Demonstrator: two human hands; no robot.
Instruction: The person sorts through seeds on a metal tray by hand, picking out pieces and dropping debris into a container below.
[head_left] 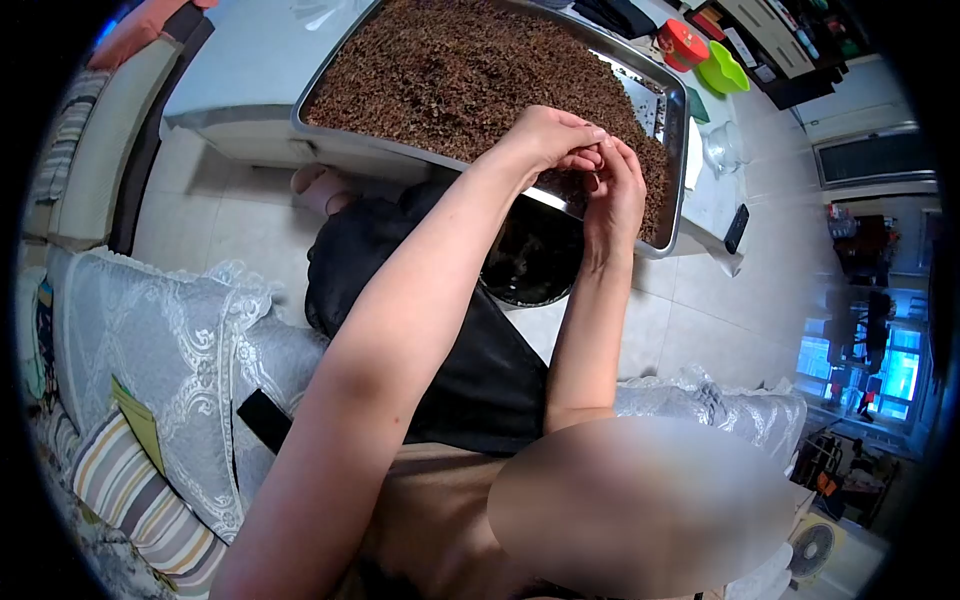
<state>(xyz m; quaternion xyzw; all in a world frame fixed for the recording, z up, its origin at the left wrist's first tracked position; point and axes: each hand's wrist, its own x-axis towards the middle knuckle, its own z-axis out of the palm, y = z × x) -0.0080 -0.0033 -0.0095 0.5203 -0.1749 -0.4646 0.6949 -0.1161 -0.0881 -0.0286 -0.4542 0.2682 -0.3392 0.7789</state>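
A large metal tray [400, 150] full of small dark reddish-brown dried pieces [450, 75] lies on the table. Over its near right part my two hands meet, fingertips touching. My left hand [545, 138] comes from the left with its fingers pinched together. Beside it, my right hand [615, 185] has its thumb and fingers bent up in a pinch. Whatever lies between the fingertips is too small to make out. Below the hands, a black-lined bin [532, 255] stands by the tray's near edge.
Red bowl [683, 45] and green bowl [722, 68] sit behind the tray. A glass jar [722, 148] and a dark remote [737, 229] are at the table's right end. A phone-like black object [265, 420] lies on the lace-covered sofa [180, 350].
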